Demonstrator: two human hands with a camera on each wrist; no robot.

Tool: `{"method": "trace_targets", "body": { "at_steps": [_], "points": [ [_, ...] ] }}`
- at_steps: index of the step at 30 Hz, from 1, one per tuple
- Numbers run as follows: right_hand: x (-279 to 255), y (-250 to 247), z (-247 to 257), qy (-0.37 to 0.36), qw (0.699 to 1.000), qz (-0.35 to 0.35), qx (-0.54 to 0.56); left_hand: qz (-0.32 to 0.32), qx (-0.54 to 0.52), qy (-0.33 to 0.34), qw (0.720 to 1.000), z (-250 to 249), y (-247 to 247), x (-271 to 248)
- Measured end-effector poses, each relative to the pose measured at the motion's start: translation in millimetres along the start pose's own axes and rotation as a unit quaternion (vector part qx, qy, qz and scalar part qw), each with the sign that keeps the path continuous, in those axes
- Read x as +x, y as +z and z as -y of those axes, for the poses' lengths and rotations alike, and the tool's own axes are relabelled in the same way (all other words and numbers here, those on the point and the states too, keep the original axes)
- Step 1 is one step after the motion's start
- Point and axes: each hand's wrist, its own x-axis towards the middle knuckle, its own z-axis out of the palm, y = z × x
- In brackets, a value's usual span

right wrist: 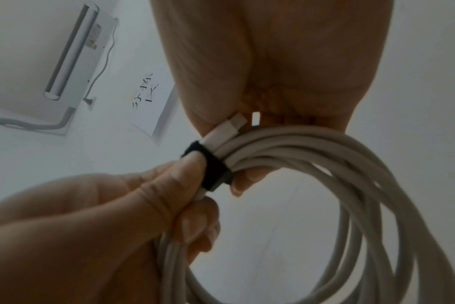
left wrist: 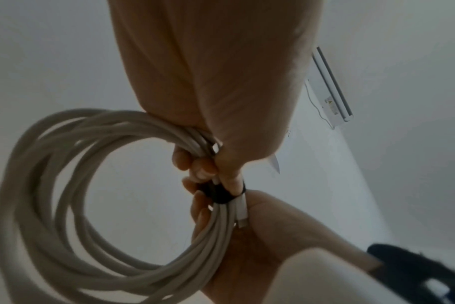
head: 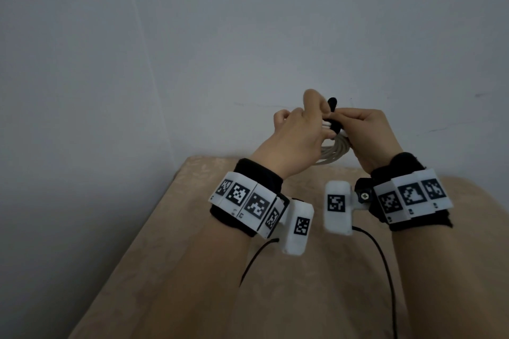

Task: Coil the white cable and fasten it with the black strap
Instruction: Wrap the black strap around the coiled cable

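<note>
The cable (left wrist: 65, 185) is off-white, with a brighter white plug (right wrist: 227, 127) at its end. The strap (right wrist: 212, 170) wrapped round the coil is plain black. The surface (head: 303, 283) is beige with a faint leafy pattern. The wall (head: 192, 36) is pale grey. Both wristbands (head: 248, 195) are black, carrying white blocks printed with black-and-white square marker patterns, and thin black wires (head: 382, 261) hang from them

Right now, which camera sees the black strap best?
The right wrist view: the black strap sits close and sharp, wrapped round the white cable between both hands' fingers. The left wrist view shows it smaller, half hidden by fingers. The head view shows only a small dark bit, far away.
</note>
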Motion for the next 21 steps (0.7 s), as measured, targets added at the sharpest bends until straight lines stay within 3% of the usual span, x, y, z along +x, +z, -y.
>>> {"method": "trace_targets", "body": {
  "at_steps": [7,10,13,16,19,21],
  "points": [
    [3,-2,-2,0.042,0.998,0.018,0.040,0.006,0.010,0.047,0.999,5,-5,-1],
    [4,2,-4,0.036,0.998,-0.008,0.054,0.001,-0.019,0.043,0.999,4,-7,-1],
    [9,5,-6,0.005,0.995,-0.089,0.047,-0.031,-0.099,-0.011,0.995,11,-13,-1],
    [8,4,-3,-0.075,0.987,-0.141,-0.017,-0.071,-0.198,-0.097,0.973,25,-19,0],
    [3,3,0,-0.135,0.983,-0.104,-0.075,-0.098,-0.296,-0.171,0.934,35,-24,-2],
    [0,3,-1,-0.155,0.976,-0.040,-0.144,-0.115,-0.330,-0.192,0.917,38,-28,-3]
  ]
}}
